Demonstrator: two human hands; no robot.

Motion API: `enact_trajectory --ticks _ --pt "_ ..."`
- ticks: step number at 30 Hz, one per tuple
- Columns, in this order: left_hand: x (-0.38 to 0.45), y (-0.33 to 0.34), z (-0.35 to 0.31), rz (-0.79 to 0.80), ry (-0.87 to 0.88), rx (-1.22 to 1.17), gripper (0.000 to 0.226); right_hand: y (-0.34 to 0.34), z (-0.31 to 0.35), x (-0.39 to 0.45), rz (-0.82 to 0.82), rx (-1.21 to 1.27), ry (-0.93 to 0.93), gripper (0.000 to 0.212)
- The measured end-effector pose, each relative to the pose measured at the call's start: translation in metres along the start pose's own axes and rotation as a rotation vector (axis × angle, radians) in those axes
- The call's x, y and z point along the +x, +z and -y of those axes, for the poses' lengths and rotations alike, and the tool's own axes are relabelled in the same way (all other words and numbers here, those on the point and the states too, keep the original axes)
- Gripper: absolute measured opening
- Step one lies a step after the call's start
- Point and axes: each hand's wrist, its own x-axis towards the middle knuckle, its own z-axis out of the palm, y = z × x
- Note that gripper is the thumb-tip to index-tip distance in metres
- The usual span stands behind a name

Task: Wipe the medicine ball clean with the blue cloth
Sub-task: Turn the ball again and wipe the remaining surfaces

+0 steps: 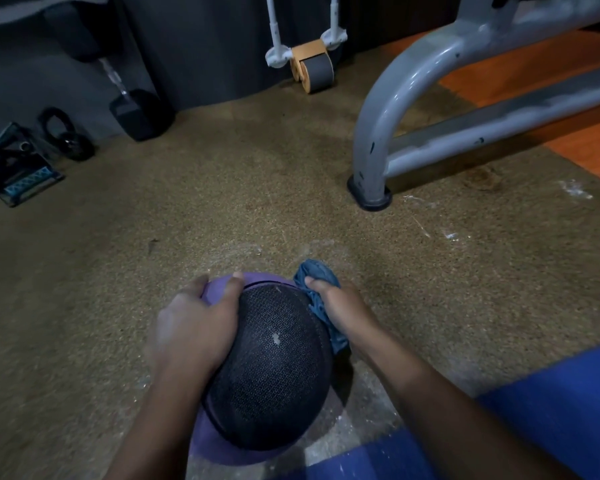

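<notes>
The medicine ball (267,372), black textured with purple panels, sits on the brown floor right below me. My left hand (196,323) lies spread over the ball's upper left side, fingers reaching onto the purple far edge. My right hand (340,308) presses the bunched blue cloth (317,278) against the ball's upper right side; part of the cloth hangs down between my wrist and the ball.
A grey metal bench frame (371,143) stands on its black foot at the right. An ab roller (312,69) leans at the back wall. A dumbbell (139,112), a kettlebell (66,136) and a small rack (14,171) sit at the left. White dust marks the floor.
</notes>
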Motion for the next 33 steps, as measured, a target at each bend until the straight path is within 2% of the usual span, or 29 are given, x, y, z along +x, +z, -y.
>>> enact_trajectory --ticks 2,4,8,11,13,17,20,22,24,27,29,31,33 --pt "0.001 0.000 -0.001 -0.013 -0.021 0.016 0.068 0.001 0.005 -0.004 0.006 -0.015 0.041 0.027" --pt "0.003 -0.001 -0.003 -0.012 -0.034 0.027 0.063 0.002 0.011 -0.010 -0.017 -0.100 0.004 0.024" --pt "0.006 -0.002 -0.003 0.002 -0.009 0.034 0.051 0.019 0.032 -0.044 -0.115 -0.469 -0.445 0.025" --pt "0.004 -0.003 0.004 0.003 0.059 0.054 0.042 0.035 0.044 -0.066 -0.082 -0.665 -0.592 0.040" --pt "-0.004 -0.003 0.009 -0.011 0.097 0.057 0.044 0.030 0.043 -0.059 -0.033 -0.581 -0.514 0.033" --pt "-0.024 0.000 0.010 -0.065 0.104 -0.005 0.049 0.002 0.020 -0.020 0.050 -0.193 -0.120 0.012" --pt "-0.028 0.001 0.008 -0.081 0.117 -0.019 0.047 -0.010 -0.007 -0.016 0.056 -0.187 0.102 0.015" --pt "-0.027 0.001 0.007 -0.073 0.139 0.001 0.045 -0.013 -0.012 -0.026 0.012 -0.119 0.076 0.014" --pt "-0.025 0.001 0.009 -0.063 0.175 0.018 0.044 -0.012 -0.006 -0.041 -0.049 -0.085 -0.066 0.018" --pt "-0.019 -0.003 0.017 -0.003 0.221 -0.006 0.056 0.005 0.015 -0.067 -0.073 -0.357 -0.408 0.020" --pt "-0.012 -0.007 0.022 0.041 0.271 -0.036 0.064 0.023 0.020 -0.078 -0.096 -0.550 -0.566 0.030" --pt "-0.006 -0.009 0.027 0.071 0.347 -0.074 0.066 0.025 0.022 -0.072 -0.119 -0.501 -0.539 0.026" --pt "-0.002 -0.010 0.033 0.089 0.409 -0.107 0.063 0.014 0.018 -0.051 -0.088 -0.293 -0.349 0.010"
